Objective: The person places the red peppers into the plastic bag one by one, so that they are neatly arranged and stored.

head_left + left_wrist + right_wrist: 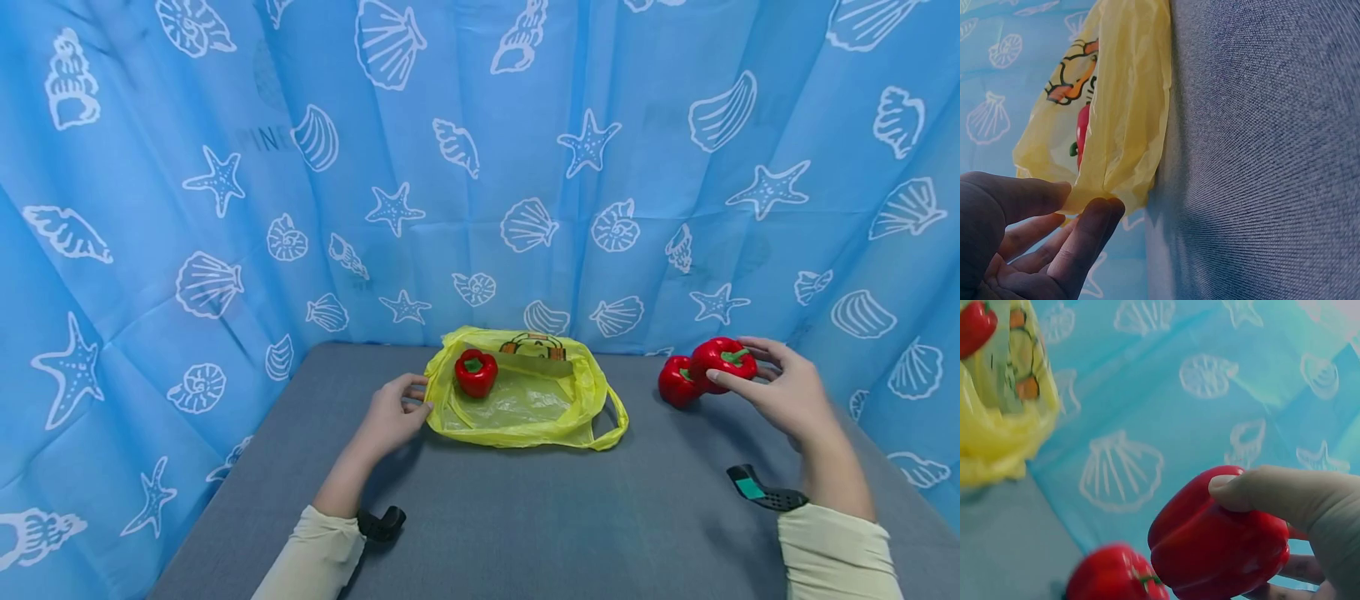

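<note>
A yellow plastic bag [517,435] lies with its mouth spread on the grey table, one red bell pepper [476,373] inside its left part. My left hand [393,415] pinches the bag's left rim; the left wrist view shows thumb and fingers [1082,244] on the yellow film. On the right, my right hand [787,392] grips a second red bell pepper [716,362], its green stem facing right. In the right wrist view the thumb lies across this held pepper [1216,544]. A third red bell pepper [677,383] sits on the table just left of it, partly hidden behind it.
A blue curtain [480,167] with white shell and starfish prints hangs behind and beside the grey table [525,517]. The bag's handle loop [618,421] sticks out to the right. Both wrists wear black straps [772,496].
</note>
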{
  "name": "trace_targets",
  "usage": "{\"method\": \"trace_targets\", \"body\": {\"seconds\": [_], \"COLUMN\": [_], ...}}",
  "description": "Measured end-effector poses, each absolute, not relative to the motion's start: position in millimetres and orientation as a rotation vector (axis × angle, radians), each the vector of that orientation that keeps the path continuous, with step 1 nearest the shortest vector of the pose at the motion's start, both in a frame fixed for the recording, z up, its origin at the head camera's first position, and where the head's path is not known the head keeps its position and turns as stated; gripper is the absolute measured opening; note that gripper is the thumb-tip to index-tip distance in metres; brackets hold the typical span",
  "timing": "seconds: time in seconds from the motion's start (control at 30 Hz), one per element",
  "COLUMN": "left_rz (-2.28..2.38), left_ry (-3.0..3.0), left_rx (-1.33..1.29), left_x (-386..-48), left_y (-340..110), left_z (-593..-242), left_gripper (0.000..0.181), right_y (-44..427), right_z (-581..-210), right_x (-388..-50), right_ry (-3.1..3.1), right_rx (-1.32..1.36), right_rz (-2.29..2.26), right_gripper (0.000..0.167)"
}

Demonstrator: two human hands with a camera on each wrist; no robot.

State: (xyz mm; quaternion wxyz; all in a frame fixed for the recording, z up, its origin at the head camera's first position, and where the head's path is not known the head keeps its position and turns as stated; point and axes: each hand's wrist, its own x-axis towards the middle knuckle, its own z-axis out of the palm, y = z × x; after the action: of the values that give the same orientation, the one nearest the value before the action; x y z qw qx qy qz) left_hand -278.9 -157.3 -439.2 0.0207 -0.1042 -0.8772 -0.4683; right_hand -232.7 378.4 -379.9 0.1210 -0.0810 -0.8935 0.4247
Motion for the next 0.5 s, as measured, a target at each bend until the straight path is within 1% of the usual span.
{"method": "trace_targets", "body": {"seconds": [0.13,0.3,0.5], "left_rz": [-1.448,-1.437,-1.446], "left_ry": [-2.715,-2.699,-2.686], "left_rx": [-0.322,-0.307,-0.312], "left_x": [-279,-280,-278], "left_y": [-157,-158,-158], "left_z": [-439,-438,-440], "left_gripper": [0.039,0.038,0.036], "right_y": [352,308,258], "right_z": [-371,-361,-367], "right_x": [-237,-245,-262], "right_ry": [-2.605,-2.613,-2.627], "right_rx": [-0.109,0.13,0.364], "right_rz": [1.241,1.241,1.299], "right_gripper": [0.096,0.084,0.077]}}
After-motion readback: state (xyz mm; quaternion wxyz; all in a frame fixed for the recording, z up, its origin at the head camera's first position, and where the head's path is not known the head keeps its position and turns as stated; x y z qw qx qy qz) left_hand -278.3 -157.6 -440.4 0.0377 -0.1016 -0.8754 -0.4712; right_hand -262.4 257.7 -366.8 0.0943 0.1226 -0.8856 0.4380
